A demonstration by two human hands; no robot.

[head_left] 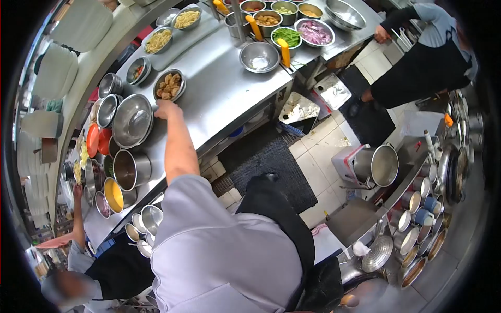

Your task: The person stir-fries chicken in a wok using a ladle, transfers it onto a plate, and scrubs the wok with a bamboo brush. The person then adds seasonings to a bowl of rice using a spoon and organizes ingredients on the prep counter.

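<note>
My left hand (168,110) reaches across the steel counter (209,99). Its fingers are closed at the near rim of a metal bowl (183,86) that holds browned, fried-looking pieces (169,86). Just left of the hand stands a large, shiny mixing bowl (132,120), stacked on another. Below it are a deep steel pot (130,169) and a container of yellow liquid (113,194). My right hand is out of sight.
Bowls of noodles (158,40), sliced onion (314,32) and chopped greens (286,36) line the counter. One co-worker (422,62) stands at upper right, another (104,271) at lower left. Black mats (266,167) cover the floor near a large pot (383,166).
</note>
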